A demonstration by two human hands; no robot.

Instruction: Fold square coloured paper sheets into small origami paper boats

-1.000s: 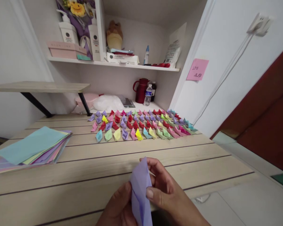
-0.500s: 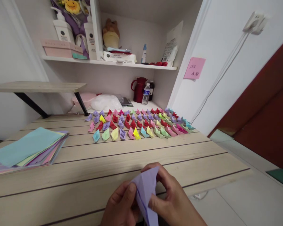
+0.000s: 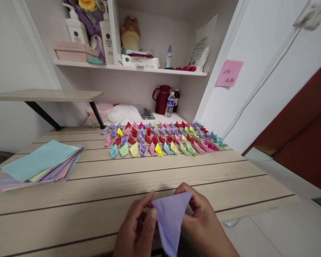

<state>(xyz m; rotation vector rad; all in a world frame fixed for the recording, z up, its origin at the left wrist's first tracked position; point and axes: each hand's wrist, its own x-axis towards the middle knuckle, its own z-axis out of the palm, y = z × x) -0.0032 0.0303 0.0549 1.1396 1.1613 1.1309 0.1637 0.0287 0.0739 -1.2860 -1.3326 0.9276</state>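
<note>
A piece of folded purple paper is held up between my two hands at the near edge of the table, a flat three-cornered face turned towards me. My left hand pinches its left side, thumb in front. On the right edge, my right hand grips the paper, its fingertips partly hidden behind it. Beyond my hands, rows of small folded paper boats in many colours stand on the slatted wooden table.
Loose coloured paper sheets lie stacked at the left. A raised wooden shelf on black legs stands behind them. At the back are a dark red jug and a water bottle. A pink note sticks to the wall.
The purple paper has turned so a broad flat face shows instead of its folded edge. My left fingers have shifted up its left side. The view has swung slightly left.
</note>
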